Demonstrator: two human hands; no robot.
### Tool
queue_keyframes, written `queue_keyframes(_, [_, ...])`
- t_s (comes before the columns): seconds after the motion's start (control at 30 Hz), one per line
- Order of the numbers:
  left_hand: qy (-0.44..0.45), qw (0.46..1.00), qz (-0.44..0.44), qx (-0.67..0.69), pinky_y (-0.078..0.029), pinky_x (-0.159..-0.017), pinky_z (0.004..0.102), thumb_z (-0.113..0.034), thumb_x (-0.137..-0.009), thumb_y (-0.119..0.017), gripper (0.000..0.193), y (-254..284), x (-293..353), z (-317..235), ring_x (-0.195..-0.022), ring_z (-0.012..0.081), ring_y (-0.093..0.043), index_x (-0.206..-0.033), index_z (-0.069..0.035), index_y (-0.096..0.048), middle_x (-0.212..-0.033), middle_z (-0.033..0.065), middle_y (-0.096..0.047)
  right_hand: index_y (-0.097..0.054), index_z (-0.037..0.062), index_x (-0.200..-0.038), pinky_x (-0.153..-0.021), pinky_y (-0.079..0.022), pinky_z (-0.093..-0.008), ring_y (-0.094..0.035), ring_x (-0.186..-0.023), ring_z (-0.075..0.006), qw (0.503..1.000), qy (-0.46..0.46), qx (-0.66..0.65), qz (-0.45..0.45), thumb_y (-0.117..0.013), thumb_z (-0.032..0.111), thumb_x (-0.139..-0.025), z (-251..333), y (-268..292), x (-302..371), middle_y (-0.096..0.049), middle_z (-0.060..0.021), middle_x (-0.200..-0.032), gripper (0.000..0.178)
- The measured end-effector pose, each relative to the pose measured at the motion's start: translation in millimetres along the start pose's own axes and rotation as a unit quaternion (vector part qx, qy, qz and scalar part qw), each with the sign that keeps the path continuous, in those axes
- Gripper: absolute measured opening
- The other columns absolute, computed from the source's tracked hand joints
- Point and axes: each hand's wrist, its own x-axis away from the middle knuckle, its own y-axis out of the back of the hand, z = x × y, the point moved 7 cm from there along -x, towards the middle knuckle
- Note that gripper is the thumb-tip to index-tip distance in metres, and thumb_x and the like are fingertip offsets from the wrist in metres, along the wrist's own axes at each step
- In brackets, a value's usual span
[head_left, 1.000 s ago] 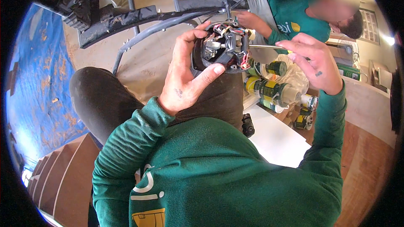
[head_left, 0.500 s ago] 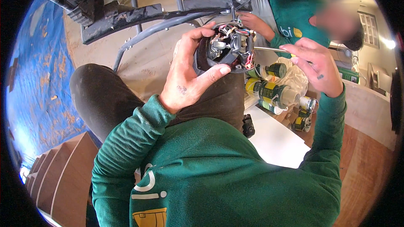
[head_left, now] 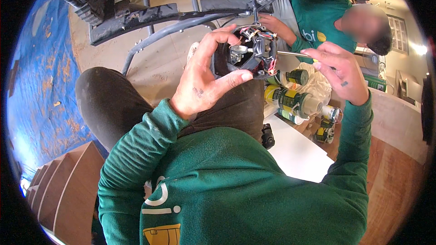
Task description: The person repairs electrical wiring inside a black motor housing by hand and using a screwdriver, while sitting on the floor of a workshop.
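My left hand (head_left: 204, 72) is wrapped round a round black motor housing (head_left: 222, 59), thumb on its near rim and fingers on the far side. Its open end faces right and up, showing metal parts and red, white and black wires inside. Between the fingers and thumb of my right hand (head_left: 338, 70) is a screwdriver (head_left: 290, 54), its thin metal shaft pointing left. The tip reaches the right edge of the housing; whether it touches a screw I cannot make out. Most of the handle is hidden in my fingers, with a bit of yellow showing.
A dark metal frame (head_left: 141, 18) stands just beyond the housing. Another person (head_left: 318, 16) in green sits at the far right, a hand near the frame. Paint cans (head_left: 290, 97) and a white board (head_left: 299, 149) lie right of my leg. Blue sheeting (head_left: 41, 95) covers the left floor.
The housing and my left hand have shifted slightly to the right. The screwdriver stays at the housing's right edge. The other person's head has moved a little.
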Motion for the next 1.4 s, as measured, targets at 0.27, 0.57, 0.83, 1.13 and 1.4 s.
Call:
queue_keyframes(0.27, [0.038,0.999,0.008,-0.014,-0.041,-0.121,0.0487,-0.034,-0.077,-0.100,0.068,4,0,2,-0.148,0.0384,-0.054,-0.130,-0.008,-0.066,-0.152,0.0212,-0.061,-0.076,0.0042,-0.134,-0.075,-0.048,-0.0385,-0.057,-0.080,-0.0286,1.000,0.007,0.002,-0.007,-0.068,-0.002,-0.094,0,0,0,-0.059,-0.0133,-0.092,0.041])
queue_keyframes(0.57, [0.010,0.999,0.004,-0.053,-0.047,-0.116,0.0493,-0.039,-0.075,-0.100,0.066,8,-2,-4,-0.139,0.0395,-0.062,-0.124,-0.006,-0.070,-0.143,0.0206,-0.068,-0.077,0.0051,-0.132,-0.076,-0.048,-0.0385,-0.058,-0.081,-0.0289,1.000,0.010,0.009,-0.009,-0.068,-0.001,-0.094,0,0,-1,-0.060,-0.0134,-0.093,0.040])
queue_keyframes(0.83, [-0.048,0.996,0.000,-0.079,-0.050,-0.114,0.0475,-0.033,-0.074,-0.101,0.063,10,-4,-9,-0.135,0.0402,-0.064,-0.121,-0.004,-0.070,-0.142,0.0220,-0.068,-0.077,0.0057,-0.132,-0.076,-0.048,-0.0387,-0.059,-0.082,-0.0297,0.999,0.006,0.027,-0.017,-0.070,0.000,-0.094,-2,6,3,-0.061,-0.0134,-0.094,0.040])
queue_keyframes(1.13, [-0.050,0.993,-0.007,-0.104,-0.051,-0.111,0.0488,-0.034,-0.072,-0.102,0.065,8,-3,-13,-0.131,0.0411,-0.066,-0.120,-0.005,-0.071,-0.140,0.0228,-0.069,-0.077,0.0073,-0.132,-0.077,-0.050,-0.0406,-0.062,-0.083,-0.0327,0.999,0.019,0.044,-0.005,-0.070,0.000,-0.091,10,-1,4,-0.063,-0.0136,-0.094,0.043])
queue_keyframes(1.4, [-0.074,0.992,-0.017,-0.104,-0.051,-0.109,0.0502,-0.036,-0.070,-0.103,0.066,6,-4,-18,-0.130,0.0416,-0.067,-0.118,-0.005,-0.069,-0.138,0.0222,-0.069,-0.077,0.0087,-0.131,-0.074,-0.050,-0.0422,-0.063,-0.080,-0.0338,0.992,-0.023,0.127,-0.008,-0.071,0.002,-0.089,26,25,15,-0.063,-0.0143,-0.090,0.043])
